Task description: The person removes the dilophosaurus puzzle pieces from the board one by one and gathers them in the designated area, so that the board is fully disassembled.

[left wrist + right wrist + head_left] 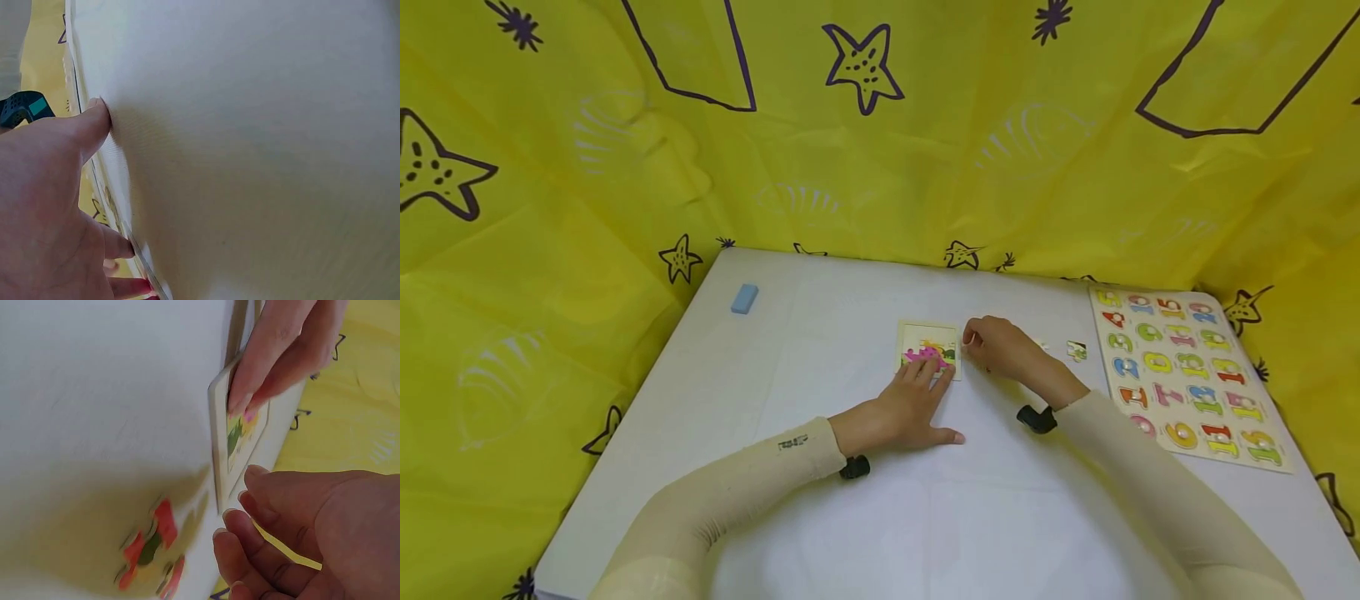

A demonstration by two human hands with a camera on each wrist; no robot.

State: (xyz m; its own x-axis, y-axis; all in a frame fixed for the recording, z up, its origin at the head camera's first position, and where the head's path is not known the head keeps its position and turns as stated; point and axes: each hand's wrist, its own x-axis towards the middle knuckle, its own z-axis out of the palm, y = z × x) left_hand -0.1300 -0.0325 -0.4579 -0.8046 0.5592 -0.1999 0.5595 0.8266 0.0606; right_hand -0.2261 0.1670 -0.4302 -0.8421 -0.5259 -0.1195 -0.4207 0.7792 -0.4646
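A small square jigsaw puzzle in a pale frame lies near the middle of the table, a pink and orange picture partly filling it. My left hand rests on its lower part with fingers extended and thumb spread on the table; the fingers cover some of the picture. Beside the frame's right edge is my right hand, its fingers loosely bent, with nothing visible between thumb and fingertips in the right wrist view. Below that hand lie loose red and green puzzle pieces, blurred. Another loose puzzle piece lies to its right.
A number puzzle board with colourful numerals covers the table's right side. At the far left lies a small blue block. A yellow curtain with starfish drawings surrounds the white table at the back and sides.
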